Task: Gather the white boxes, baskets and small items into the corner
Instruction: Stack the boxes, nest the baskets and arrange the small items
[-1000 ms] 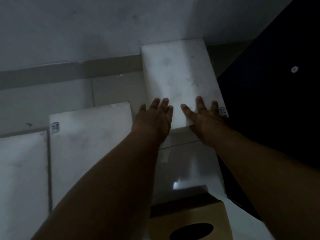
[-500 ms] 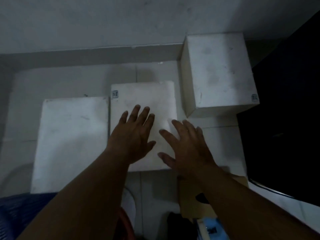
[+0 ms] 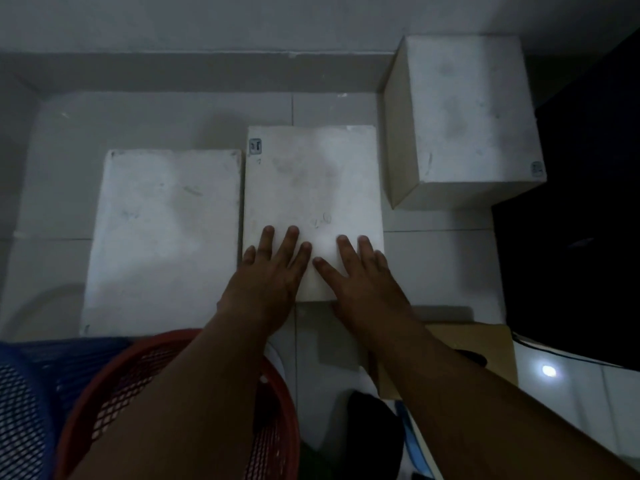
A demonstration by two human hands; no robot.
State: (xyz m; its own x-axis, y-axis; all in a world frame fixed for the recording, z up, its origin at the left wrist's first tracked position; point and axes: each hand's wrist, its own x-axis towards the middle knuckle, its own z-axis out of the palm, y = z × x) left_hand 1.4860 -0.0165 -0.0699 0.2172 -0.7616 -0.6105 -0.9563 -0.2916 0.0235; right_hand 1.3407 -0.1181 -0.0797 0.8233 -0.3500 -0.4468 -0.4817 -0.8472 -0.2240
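the near edge of the middle white box (image 3: 311,181) is partly hidden under the left hand (image 3: 266,282) and the right hand (image 3: 360,282); its corner label (image 3: 255,146) and the small label (image 3: 537,169) on the right white box (image 3: 467,109) are too small to read; the red basket (image 3: 90,403) is cut by the bottom edge and partly covered by the left forearm (image 3: 180,393); the blue basket (image 3: 20,410) runs off the left and bottom edges; the right forearm (image 3: 467,403) hides part of the cardboard box (image 3: 485,344); the black mass (image 3: 588,202) at right is too dark to tell

Both forearms extended forward, palms down. Left hand (image 3: 268,271) and right hand (image 3: 360,275) side by side, fingers straight, slightly spread, lying flat.
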